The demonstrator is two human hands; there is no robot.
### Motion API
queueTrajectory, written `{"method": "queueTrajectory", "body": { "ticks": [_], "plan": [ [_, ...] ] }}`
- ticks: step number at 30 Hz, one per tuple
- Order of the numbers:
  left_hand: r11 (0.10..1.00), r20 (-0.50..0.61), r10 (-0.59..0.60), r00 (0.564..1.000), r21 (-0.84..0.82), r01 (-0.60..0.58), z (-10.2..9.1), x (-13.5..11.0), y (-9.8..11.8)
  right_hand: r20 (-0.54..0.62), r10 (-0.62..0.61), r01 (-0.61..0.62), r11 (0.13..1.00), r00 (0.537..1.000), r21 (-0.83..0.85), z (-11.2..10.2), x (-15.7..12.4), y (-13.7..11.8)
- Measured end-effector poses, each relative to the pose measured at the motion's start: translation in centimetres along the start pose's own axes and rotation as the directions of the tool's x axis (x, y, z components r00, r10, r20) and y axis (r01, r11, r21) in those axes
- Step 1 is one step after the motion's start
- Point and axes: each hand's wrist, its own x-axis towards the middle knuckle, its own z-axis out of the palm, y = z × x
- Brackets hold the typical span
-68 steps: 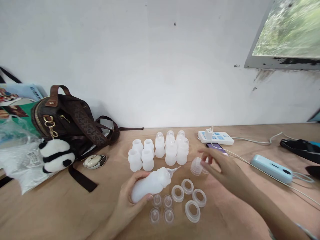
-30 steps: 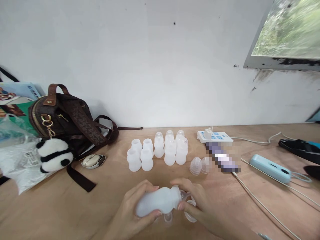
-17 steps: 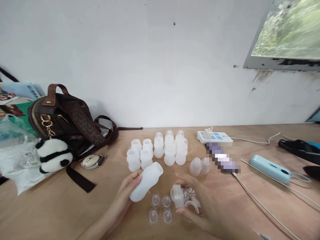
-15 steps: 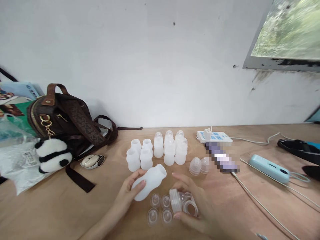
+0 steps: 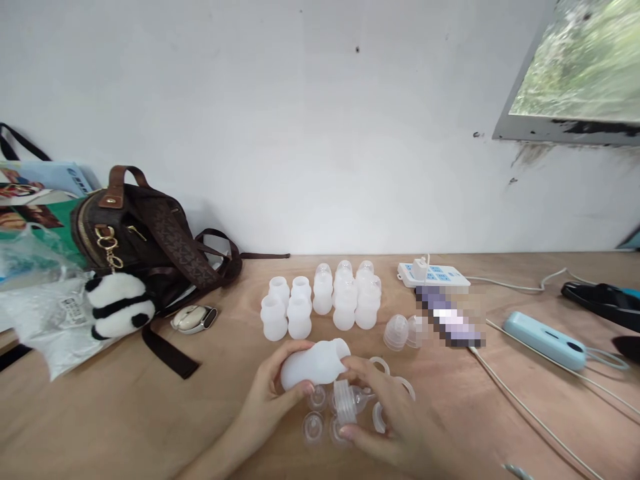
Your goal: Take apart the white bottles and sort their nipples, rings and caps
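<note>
My left hand grips a white squeeze bottle, lying on its side with its open neck to the right. My right hand holds a clear screw cap with a nipple tip just below the bottle's neck. Under the hands lie small clear caps and clear rings. Behind them stand several white bottles, some capped, and two loose domed covers.
A brown bag with a panda charm and a plastic packet fill the left. A small grey device lies by the bag. On the right are a power strip, a phone, cables and a blue device.
The cap with its tip came off the bottle into my right hand. The bottle was swung up to the left, then brought back down close to the cap.
</note>
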Motion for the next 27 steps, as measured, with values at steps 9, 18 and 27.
{"method": "queueTrajectory", "body": {
  "ticks": [9, 18, 27],
  "plan": [
    [0.995, -0.104, 0.093, 0.990, 0.056, -0.087, 0.1, -0.5, -1.6, -0.045, 0.088, -0.095, 0.978, 0.995, -0.188, -2.5, 4.2, -0.5],
    [0.964, -0.079, 0.119, 0.990, 0.247, -0.096, -0.1, -1.0, -2.8, 0.076, 0.224, -0.161, 0.864, 0.972, -0.478, -2.1, 10.0, 0.0],
    [0.956, -0.043, 0.135, 0.990, 0.267, -0.119, 0.2, -1.3, -2.1, 0.089, 0.199, -0.132, 0.866, 0.976, -0.483, -2.0, 10.9, -0.3]
  ]
}}
